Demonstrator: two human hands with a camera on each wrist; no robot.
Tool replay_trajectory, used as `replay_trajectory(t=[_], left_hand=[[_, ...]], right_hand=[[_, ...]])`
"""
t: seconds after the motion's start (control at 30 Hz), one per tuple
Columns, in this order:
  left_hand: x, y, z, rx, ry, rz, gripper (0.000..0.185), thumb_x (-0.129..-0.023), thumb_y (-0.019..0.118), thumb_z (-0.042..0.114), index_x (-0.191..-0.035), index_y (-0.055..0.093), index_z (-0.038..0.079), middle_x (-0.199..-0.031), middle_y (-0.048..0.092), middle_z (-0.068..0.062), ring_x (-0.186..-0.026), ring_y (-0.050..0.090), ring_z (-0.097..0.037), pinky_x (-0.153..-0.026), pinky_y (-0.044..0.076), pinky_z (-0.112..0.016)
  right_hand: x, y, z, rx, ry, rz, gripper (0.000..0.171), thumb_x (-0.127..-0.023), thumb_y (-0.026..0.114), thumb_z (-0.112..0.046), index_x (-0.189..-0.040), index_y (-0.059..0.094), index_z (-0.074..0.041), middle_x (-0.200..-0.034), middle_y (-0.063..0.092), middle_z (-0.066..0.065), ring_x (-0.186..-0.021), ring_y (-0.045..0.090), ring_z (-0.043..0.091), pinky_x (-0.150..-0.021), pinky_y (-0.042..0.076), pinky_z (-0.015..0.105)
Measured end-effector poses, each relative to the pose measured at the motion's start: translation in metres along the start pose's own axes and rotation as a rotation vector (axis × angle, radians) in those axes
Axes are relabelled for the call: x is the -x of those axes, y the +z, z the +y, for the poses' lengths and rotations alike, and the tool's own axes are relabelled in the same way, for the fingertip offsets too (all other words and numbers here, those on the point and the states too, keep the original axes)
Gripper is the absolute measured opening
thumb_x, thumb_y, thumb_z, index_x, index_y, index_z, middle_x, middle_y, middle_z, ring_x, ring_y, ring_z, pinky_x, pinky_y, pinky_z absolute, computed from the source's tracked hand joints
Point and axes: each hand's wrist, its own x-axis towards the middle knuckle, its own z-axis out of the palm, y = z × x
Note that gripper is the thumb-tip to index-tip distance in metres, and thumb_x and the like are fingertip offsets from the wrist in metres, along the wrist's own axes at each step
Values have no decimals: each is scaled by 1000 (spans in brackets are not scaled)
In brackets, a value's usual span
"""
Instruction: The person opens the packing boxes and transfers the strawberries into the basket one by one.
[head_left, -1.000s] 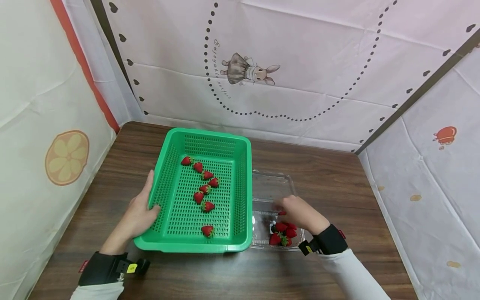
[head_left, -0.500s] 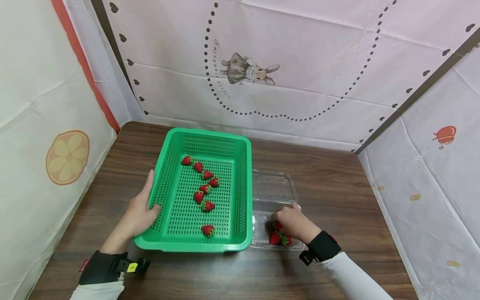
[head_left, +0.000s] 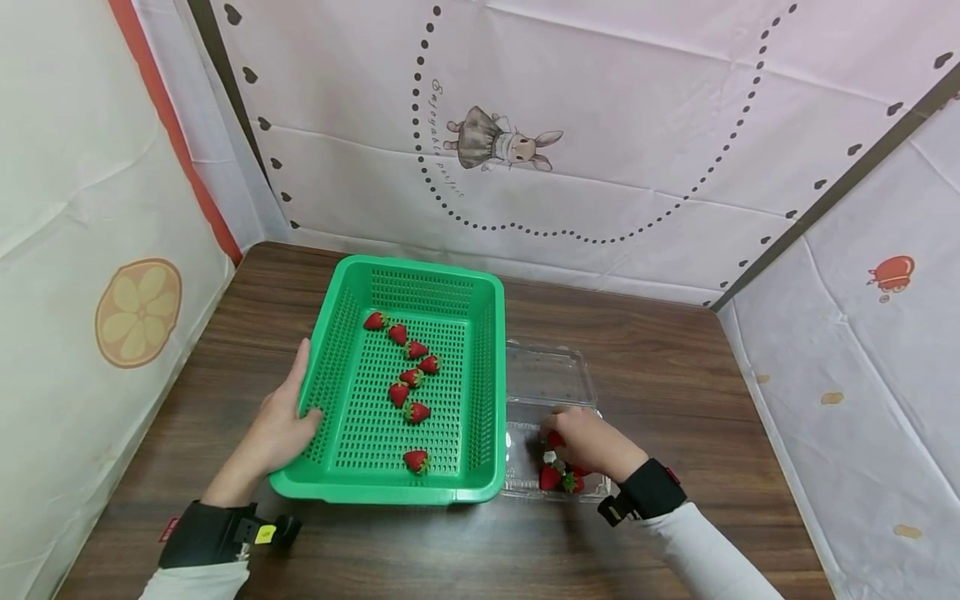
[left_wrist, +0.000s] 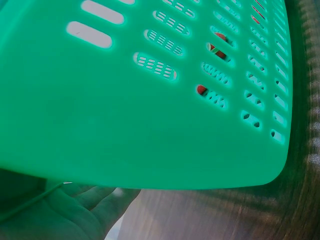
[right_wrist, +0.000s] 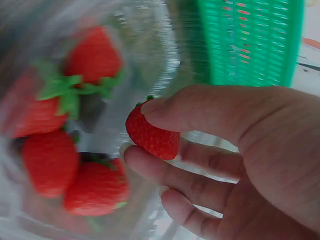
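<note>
In the head view my left hand (head_left: 280,423) holds the left side of a green plastic basket (head_left: 390,492), its thumb over the rim and its fingers outside. The left wrist view shows that hand (left_wrist: 85,215) below the basket's rim (left_wrist: 150,150). My right hand (head_left: 592,442) is over a clear plastic box (head_left: 517,475). It pinches a strawberry (right_wrist: 152,132) between thumb and fingers, as the right wrist view shows. Several other strawberries (right_wrist: 50,162) lie in the box, partly hidden by the hand in the head view.
Several strawberries (head_left: 417,412) are strewn over the basket's floor, most in a winding line, with one apart near the front. The box's clear lid (head_left: 551,372) lies folded back. Both containers stand on a brown wooden table (head_left: 660,375), with printed cloth (head_left: 637,150) hanging behind.
My right hand has reached down among the box's strawberries and now lifts one slightly toward the basket side. My left hand and the basket have stayed put.
</note>
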Motion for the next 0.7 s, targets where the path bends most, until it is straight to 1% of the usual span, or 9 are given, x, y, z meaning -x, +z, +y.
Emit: replay_trajectory(t=[0.07,0.13,0.27,0.4,0.47,0.7], left_hand=[[0,0,0,-3,1,1,96,-91,45,-3,-150,-23,32,-158,8,-30,-133,34,-53,-93,40,-63],[0,0,0,-9,2,2,96,-91,45,-3,-150,-23,32,-158,9,-30,-132,36,-53,-91,41,-60],[0,0,0,-16,7,7,96,-91,45,-3,-150,-23,32,-158,10,-30,-131,37,-52,-89,42,-58],[0,0,0,-14,9,9,97,-91,45,-3,-150,-23,31,-158,9,-30,-130,38,-52,-88,43,-57],[1,1,1,-13,8,9,97,-91,46,-3,-150,-23,31,-158,10,-31,-128,41,-52,-87,44,-56],[1,1,2,-7,2,6,97,-91,46,-3,-150,-23,31,-158,8,-30,-130,38,-52,-89,43,-58]], right_hand=[[0,-7,-1,-16,-15,23,16,-83,70,-7,-99,69,-6,-84,62,4,-67,54,12,-59,46,25],[1,-14,-3,-34,-40,53,19,-85,69,-7,-104,71,-7,-91,63,6,-71,56,12,-62,48,25],[3,-32,-8,-90,-88,108,20,-86,66,-3,-104,72,-11,-98,61,7,-76,57,14,-66,48,25],[3,-48,-15,-114,-115,148,21,-86,67,-3,-104,70,-14,-100,58,5,-82,58,14,-70,49,25],[1,-55,-19,-119,-117,154,21,-87,67,-4,-104,69,-15,-101,57,4,-83,57,13,-71,49,25],[-11,-71,-33,-118,-165,164,15,-90,64,-7,-102,68,-16,-97,55,0,-79,52,9,-70,46,24]])
